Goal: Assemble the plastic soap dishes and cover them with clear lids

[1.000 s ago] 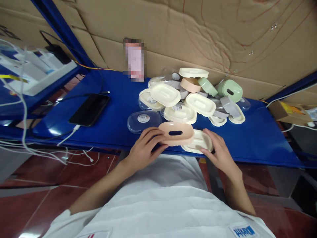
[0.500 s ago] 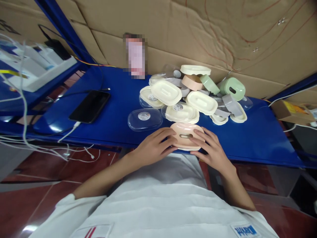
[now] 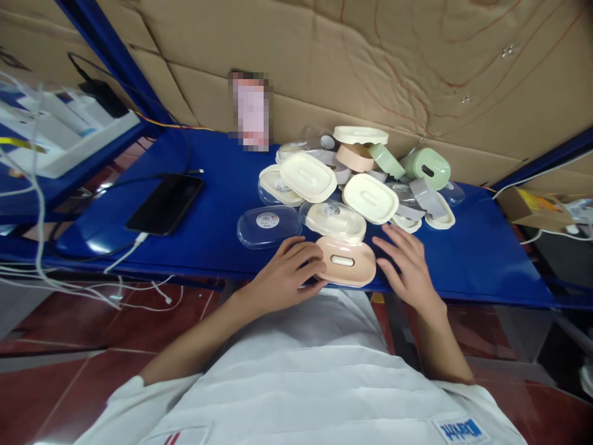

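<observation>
Close to the table's front edge lies a peach oval plastic box part (image 3: 352, 258) with a slot in its middle, and cream shows through the slot. At its left end, my left hand (image 3: 293, 272) grips the rim with curled fingers. My right hand (image 3: 407, 267) is off to the right of the part, its fingers spread and holding nothing. Just behind the part are a cream oval piece with a clear lid (image 3: 336, 219) over it and another cream oval piece (image 3: 370, 198). A clear lid with a round label (image 3: 269, 225) lies behind my left hand.
Several cream, grey, peach and green parts are heaped at the back, among them a green slotted box (image 3: 428, 170). A black phone (image 3: 165, 204) with a white cable lies on the blue table (image 3: 222, 185) to the left. Cardboard (image 3: 296, 68) stands behind.
My right hand has let go of the peach part and moved off to the right. The part now sits lower and flatter, with cream showing in its slot. My left hand stays on it.
</observation>
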`<state>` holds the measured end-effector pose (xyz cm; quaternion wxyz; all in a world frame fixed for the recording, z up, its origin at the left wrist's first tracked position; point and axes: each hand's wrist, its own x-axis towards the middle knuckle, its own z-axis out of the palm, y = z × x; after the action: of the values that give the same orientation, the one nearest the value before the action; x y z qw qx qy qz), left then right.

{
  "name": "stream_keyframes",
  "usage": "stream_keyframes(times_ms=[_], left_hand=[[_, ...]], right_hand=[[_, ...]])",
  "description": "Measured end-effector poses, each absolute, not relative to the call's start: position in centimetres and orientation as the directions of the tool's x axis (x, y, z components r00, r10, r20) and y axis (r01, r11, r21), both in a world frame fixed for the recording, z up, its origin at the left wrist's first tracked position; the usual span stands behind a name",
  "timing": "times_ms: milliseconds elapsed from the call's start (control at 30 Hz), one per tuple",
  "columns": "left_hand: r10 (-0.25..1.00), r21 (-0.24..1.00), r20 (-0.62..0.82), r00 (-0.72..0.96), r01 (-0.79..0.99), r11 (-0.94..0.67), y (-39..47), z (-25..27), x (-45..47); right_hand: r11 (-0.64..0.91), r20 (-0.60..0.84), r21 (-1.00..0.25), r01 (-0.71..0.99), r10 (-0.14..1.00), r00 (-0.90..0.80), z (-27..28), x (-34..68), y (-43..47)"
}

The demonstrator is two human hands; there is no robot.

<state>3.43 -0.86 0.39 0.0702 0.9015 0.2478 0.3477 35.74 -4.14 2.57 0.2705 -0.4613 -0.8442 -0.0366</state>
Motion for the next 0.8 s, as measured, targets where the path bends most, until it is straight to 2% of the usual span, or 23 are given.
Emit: stream_keyframes(times_ms=[133,233,333,400,467,667,733,800], left_hand=[[0.508,0.319,0.572,0.644,0.396,-0.861,-1.0,0.5,3.1],[0.491,0.321,0.573,0.656,0.371,-0.871,-1.0,0.6,3.1],[0.490,0.340,0.571,0.659,0.354,-0.871,-0.9,0.7,3.0],[0.496,0.355,0.570,0.655,0.348,-0.868,-0.8,0.7,3.0],[0.493,0.364,0.577,0.651,0.335,-0.869,-0.9,0.7,3.0],[0.432,0.333,0.615,0.660,0.278,-0.901,-1.1,0.6,2.7],[0.417,0.339,0.612,0.672,0.253,-0.906,-1.1,0.4,2.5],[0.413,0.333,0.625,0.662,0.252,-0.908,-1.1,0.2,2.4]], right_hand=[[0.607,0.438,-0.089,0.790,0.736,-0.516,5.4,34.6,-1.8],[0.665,0.339,-0.091,0.741,0.720,-0.605,6.9,32.7,0.4],[0.658,0.245,-0.100,0.747,0.744,-0.622,7.4,30.7,2.4],[0.656,0.212,-0.157,0.739,0.753,-0.623,7.4,30.1,3.3],[0.657,0.237,-0.246,0.712,0.753,-0.613,7.4,30.3,3.4],[0.561,0.515,-0.346,0.752,0.784,-0.348,6.3,32.7,-2.1],[0.542,0.529,-0.468,0.698,0.805,-0.270,5.2,32.5,-5.2],[0.556,0.502,-0.589,0.586,0.820,-0.273,3.9,31.9,-7.5]])
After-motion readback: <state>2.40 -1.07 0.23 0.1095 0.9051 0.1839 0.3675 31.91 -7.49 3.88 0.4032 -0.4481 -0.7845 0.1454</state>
